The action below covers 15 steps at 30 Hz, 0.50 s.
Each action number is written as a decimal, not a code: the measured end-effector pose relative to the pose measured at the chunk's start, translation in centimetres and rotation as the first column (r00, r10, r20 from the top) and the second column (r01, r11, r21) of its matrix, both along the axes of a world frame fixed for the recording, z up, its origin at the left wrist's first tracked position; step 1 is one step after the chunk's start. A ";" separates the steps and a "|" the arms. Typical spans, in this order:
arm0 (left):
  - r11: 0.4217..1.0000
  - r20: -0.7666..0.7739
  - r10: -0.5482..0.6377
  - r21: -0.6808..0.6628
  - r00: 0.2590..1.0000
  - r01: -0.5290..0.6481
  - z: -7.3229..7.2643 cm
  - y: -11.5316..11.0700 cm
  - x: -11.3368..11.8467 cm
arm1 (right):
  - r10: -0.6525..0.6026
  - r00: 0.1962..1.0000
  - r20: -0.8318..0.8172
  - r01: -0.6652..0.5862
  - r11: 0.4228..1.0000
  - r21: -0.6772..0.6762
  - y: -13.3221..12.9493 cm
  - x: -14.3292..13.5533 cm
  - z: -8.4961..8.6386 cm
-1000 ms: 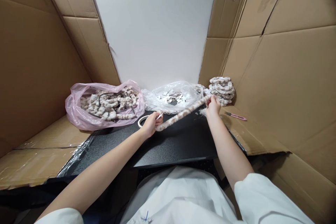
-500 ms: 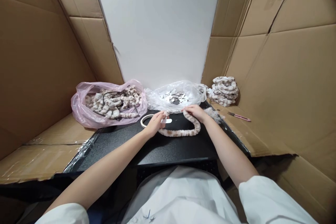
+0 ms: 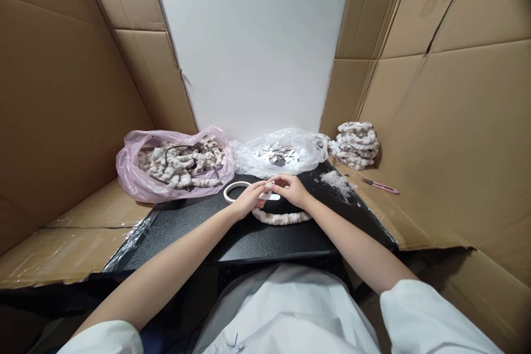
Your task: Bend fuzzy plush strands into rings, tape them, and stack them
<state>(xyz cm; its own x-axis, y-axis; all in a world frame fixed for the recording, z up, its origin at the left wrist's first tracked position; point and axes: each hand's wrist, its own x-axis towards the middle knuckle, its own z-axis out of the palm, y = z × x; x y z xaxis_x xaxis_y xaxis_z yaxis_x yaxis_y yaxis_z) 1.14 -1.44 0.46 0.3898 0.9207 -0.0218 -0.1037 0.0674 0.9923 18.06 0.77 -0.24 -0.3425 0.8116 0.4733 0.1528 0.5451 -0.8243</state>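
A fluffy white-and-brown plush band (image 3: 284,218) curves toward me in a loop over the black table (image 3: 178,240). My left hand (image 3: 249,199) is closed on one end of it, and a white tag-like strip (image 3: 271,197) sticks out by its fingers. Close against it, my right hand (image 3: 293,190) pinches the other end, so both ends meet between my fingertips. The exact join is hidden by the fingers. A roll of white tape (image 3: 230,192) lies flat just left of my left hand.
At the back left, a pink plastic bag (image 3: 128,171) holds many plush bands. A clear bag (image 3: 253,166) with white strips stands behind my hands. To the right are stacked plush rings (image 3: 357,145), pink-handled thread snips (image 3: 380,186) and loose fluff (image 3: 338,182). Cardboard walls (image 3: 468,138) flank the table.
My right hand has moved left with its end of the plush band to meet my left hand. The band now forms a closed loop.
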 end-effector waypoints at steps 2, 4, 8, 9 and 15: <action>0.999 0.007 0.013 -0.032 1.000 -0.013 -0.1 0.1 0.0 | -0.003 1.000 -0.023 0.003 1.000 0.000 -0.1 -0.3 0.0; 0.998 -0.001 0.040 -0.041 0.999 -0.040 -0.1 0.2 0.0 | 0.003 0.999 -0.047 -0.004 1.000 -0.015 -0.1 -0.3 -0.1; 0.999 -0.019 0.031 -0.043 0.999 -0.032 -0.2 0.3 -0.1 | 0.063 0.996 -0.071 -0.074 0.982 -0.176 0.0 -0.1 -0.2; 0.999 -0.019 0.023 -0.044 1.000 -0.024 -0.2 0.3 -0.1 | 0.076 0.993 -0.093 -0.095 0.971 -0.221 0.0 -0.1 -0.2; 0.998 0.012 0.048 0.046 0.999 -0.049 -0.1 0.2 0.0 | 0.049 0.958 -0.281 -0.130 0.952 -0.277 0.1 -0.2 0.3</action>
<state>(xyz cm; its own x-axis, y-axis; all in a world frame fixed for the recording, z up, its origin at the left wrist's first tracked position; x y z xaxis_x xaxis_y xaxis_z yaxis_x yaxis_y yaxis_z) 1.14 -1.20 0.32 0.3444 0.9385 0.0250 -0.1167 0.0164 0.9930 17.91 0.85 0.10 -0.3133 0.8989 0.3062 -0.1339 0.2774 -0.9514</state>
